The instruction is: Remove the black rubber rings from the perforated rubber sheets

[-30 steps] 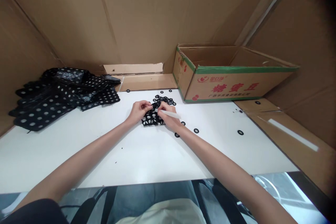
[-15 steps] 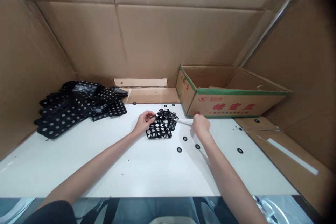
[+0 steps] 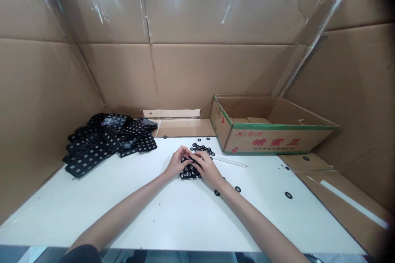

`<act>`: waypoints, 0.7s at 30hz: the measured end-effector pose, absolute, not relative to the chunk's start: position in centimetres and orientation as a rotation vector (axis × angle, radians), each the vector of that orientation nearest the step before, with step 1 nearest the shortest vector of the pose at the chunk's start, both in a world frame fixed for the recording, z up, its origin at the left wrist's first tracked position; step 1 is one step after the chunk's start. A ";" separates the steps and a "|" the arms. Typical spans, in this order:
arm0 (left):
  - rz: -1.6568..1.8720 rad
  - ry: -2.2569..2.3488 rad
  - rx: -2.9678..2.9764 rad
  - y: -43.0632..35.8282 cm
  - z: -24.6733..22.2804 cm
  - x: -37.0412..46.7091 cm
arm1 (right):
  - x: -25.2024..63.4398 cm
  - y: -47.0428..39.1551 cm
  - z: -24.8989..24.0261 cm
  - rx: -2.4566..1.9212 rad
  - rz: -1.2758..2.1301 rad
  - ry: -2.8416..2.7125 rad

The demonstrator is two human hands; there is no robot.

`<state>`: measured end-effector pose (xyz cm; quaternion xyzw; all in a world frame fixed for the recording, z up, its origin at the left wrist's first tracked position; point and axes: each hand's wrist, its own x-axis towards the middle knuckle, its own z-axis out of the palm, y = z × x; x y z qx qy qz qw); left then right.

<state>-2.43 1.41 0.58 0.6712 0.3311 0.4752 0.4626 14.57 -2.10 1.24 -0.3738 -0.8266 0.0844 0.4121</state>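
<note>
A small piece of black fabric with white dots (image 3: 190, 173) lies at the middle of the table, partly covered by my fingers. My left hand (image 3: 179, 162) pinches its upper left edge. From the other side my right hand (image 3: 207, 167) closes on the same piece, its fingertips near those of the left. Just beyond the hands is a cluster of small black rings with pale centres (image 3: 202, 148). A thin white stick like a pencil (image 3: 231, 162) rests on the table to the right of my right hand, touched by neither hand.
A heap of black polka-dot fabric pieces (image 3: 89, 160) lies at the left. At the back right stands an open cardboard box (image 3: 274, 141) with green edging. Several loose rings (image 3: 288, 195) are scattered on the white table (image 3: 173, 222). Tall cardboard walls (image 3: 222, 74) enclose the table.
My right hand has let go of the white stick and moved left onto the dotted fabric. My left hand stays at the fabric. The view has tilted upward.
</note>
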 end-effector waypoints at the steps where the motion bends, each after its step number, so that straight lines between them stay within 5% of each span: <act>1: 1.173 0.795 1.646 1.3 0.6 -2.4 | 14.4 -2.1 0.9 -0.936 0.257 -2.037; 11: 1.300 0.993 1.985 0.4 1.3 -2.4 | 13.6 -2.3 0.2 -1.008 0.511 -1.720; 21: 1.072 1.003 1.788 0.6 0.7 -1.9 | 13.6 -2.4 0.7 -1.025 0.618 -1.601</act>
